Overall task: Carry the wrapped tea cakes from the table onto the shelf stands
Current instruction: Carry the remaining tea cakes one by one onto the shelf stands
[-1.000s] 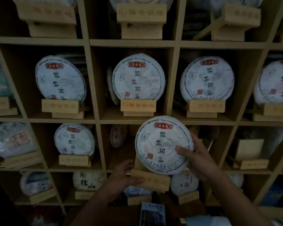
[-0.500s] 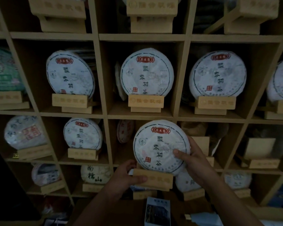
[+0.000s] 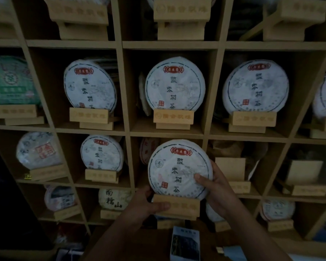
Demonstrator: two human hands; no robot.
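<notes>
A round tea cake in white printed paper [image 3: 177,166] stands upright in a wooden stand [image 3: 179,206], held in front of the middle compartment of the lower shelf row. My left hand [image 3: 145,206] grips the stand's left end, thumb across its front. My right hand [image 3: 215,187] holds the cake's right edge, thumb on its face. An empty wooden stand [image 3: 231,172] sits in the compartment to the right.
The wooden grid shelf [image 3: 128,132] holds several wrapped cakes on stands, such as one directly above [image 3: 174,85] and one to the left [image 3: 102,153]. Another empty stand [image 3: 305,176] sits at far right. A small printed box [image 3: 184,243] lies below my arms.
Both hands moved the cake and its stand slightly down and levelled them toward the middle lower compartment. The view shifted, so the shelves appear further right and lower.
</notes>
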